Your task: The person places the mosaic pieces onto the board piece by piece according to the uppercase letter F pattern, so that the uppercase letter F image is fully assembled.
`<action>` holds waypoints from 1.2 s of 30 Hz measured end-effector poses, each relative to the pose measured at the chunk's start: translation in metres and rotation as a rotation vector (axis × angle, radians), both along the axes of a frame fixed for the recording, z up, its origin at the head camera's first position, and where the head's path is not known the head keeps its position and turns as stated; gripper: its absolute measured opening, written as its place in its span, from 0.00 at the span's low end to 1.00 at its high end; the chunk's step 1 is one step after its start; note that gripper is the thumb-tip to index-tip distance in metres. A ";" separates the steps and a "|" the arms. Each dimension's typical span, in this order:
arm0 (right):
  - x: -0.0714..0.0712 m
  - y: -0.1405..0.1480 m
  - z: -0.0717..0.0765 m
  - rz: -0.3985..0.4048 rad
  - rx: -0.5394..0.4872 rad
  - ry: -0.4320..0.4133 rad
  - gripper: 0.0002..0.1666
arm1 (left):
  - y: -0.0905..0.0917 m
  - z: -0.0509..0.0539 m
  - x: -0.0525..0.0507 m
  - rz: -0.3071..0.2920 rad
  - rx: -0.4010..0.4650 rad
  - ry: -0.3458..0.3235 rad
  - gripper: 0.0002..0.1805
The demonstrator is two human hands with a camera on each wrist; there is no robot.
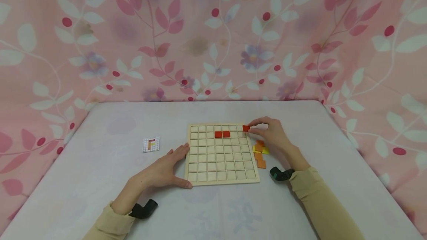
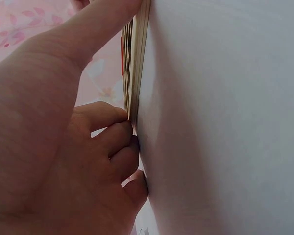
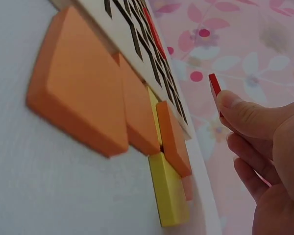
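A pale wooden grid board [image 1: 202, 157] lies flat on the table. Along its left edge, my left hand [image 1: 160, 171] touches it with spread fingers, the thumb by the near left corner. Between thumb and fingertips my right hand [image 1: 273, 134] pinches a red square tile [image 1: 246, 128], raised over the board's far right corner. The right wrist view shows this tile [image 3: 215, 90] edge-on, apart from the board. Two more red tiles, a left one [image 1: 218, 134] and a right one [image 1: 226, 134], sit side by side in the second row from the far edge.
Beside the board's right edge lie several orange tiles [image 1: 261, 164] and yellow tiles [image 1: 265, 150], some overlapping. Left of the board is a small paper card [image 1: 151, 145] with a coloured grid pattern. Behind the white table [image 1: 110, 166] hangs a pink floral cloth [image 1: 197, 43].
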State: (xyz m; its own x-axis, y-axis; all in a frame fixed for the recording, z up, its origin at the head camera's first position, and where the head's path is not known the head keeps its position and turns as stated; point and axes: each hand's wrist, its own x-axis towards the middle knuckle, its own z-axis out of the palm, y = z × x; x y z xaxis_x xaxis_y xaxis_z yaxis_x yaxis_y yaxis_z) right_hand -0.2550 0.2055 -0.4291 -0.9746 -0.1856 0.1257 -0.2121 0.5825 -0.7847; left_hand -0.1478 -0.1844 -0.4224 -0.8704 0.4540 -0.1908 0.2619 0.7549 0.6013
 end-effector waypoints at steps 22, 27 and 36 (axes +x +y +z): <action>-0.010 -0.063 0.005 0.083 -0.062 0.047 0.11 | -0.002 -0.003 0.000 -0.005 0.010 0.017 0.68; -0.011 -0.076 0.004 0.086 -0.093 0.040 0.09 | -0.002 -0.002 0.000 -0.005 0.007 0.018 0.68; -0.011 -0.098 0.003 0.095 -0.103 0.042 0.08 | -0.001 -0.002 -0.002 -0.007 0.007 0.016 0.68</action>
State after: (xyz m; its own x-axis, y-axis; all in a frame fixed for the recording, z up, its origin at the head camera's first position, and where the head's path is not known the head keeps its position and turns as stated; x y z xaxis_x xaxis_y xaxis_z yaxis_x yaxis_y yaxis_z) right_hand -0.2665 0.1074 -0.4264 -0.9468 -0.2604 0.1891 -0.2962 0.4754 -0.8284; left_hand -0.1494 -0.1856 -0.4243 -0.8699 0.4615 -0.1741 0.2768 0.7489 0.6022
